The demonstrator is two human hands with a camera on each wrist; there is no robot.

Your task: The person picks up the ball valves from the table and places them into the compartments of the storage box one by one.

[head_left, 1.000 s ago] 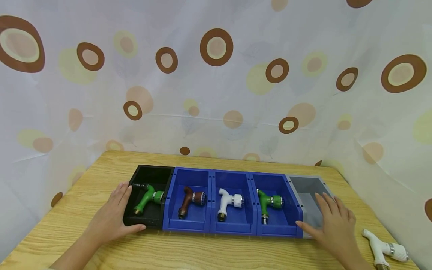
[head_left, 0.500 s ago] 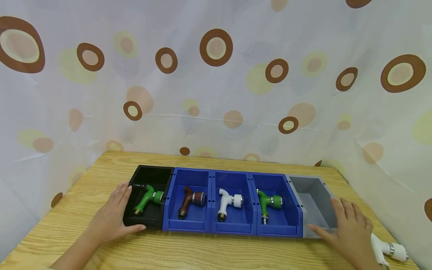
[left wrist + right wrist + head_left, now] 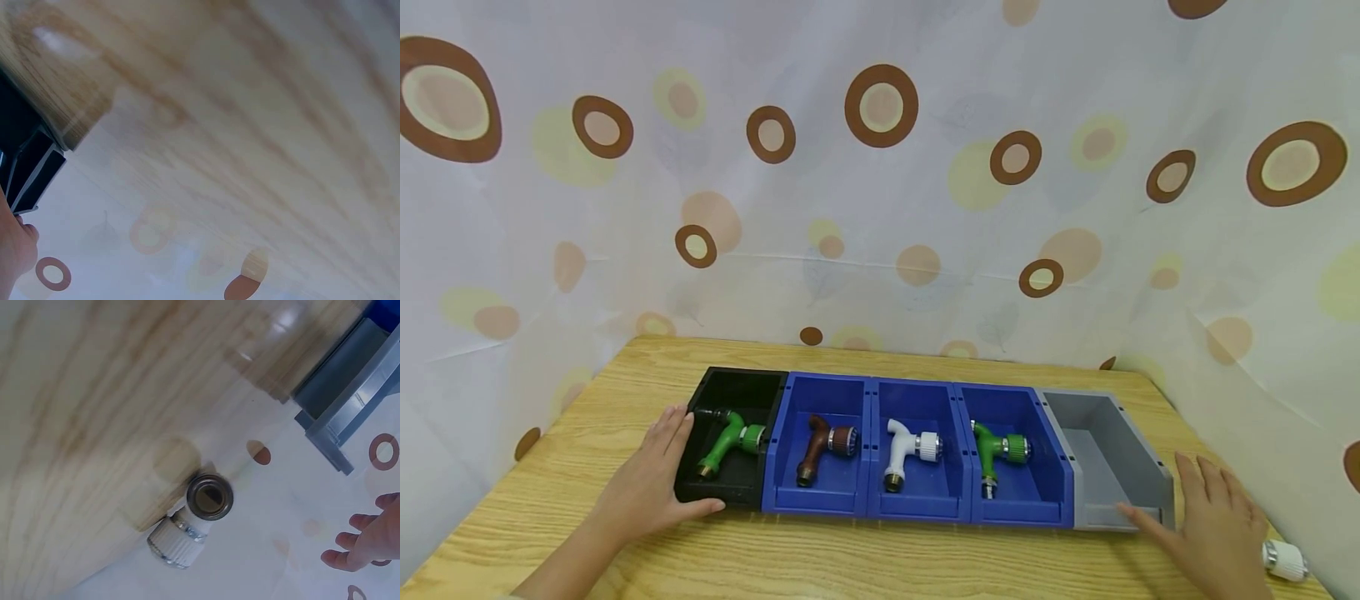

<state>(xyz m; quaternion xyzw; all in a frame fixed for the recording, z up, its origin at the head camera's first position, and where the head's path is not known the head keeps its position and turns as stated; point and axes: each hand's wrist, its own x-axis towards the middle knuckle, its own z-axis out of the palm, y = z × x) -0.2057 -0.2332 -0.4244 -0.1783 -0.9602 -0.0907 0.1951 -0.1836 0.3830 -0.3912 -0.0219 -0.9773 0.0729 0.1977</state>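
Note:
My left hand (image 3: 643, 477) lies with straight fingers along the left wall of a black bin (image 3: 730, 493), its thumb at the front edge. Inside that bin is a green tap (image 3: 724, 443). To the right of the grey bin (image 3: 1105, 467), my right hand (image 3: 1217, 523) is spread, holding nothing, its thumb overlapping the bin's front corner in the head view. Behind this hand a white tap (image 3: 1287, 561) is mostly hidden, only its ribbed handle showing. The right wrist view shows the same white tap (image 3: 178, 540) on the table, apart from the fingers.
Between the black and grey bins stand three blue bins in a row. They hold a brown tap (image 3: 814, 454), a white tap (image 3: 901, 450) and another green tap (image 3: 992, 454). Wood-grain table (image 3: 880, 567) surrounds the row; a patterned curtain (image 3: 865, 208) hangs behind.
My right hand has moved right and toward me, from over the grey bin to beside it, now covering most of the loose white tap. My left hand has stayed put.

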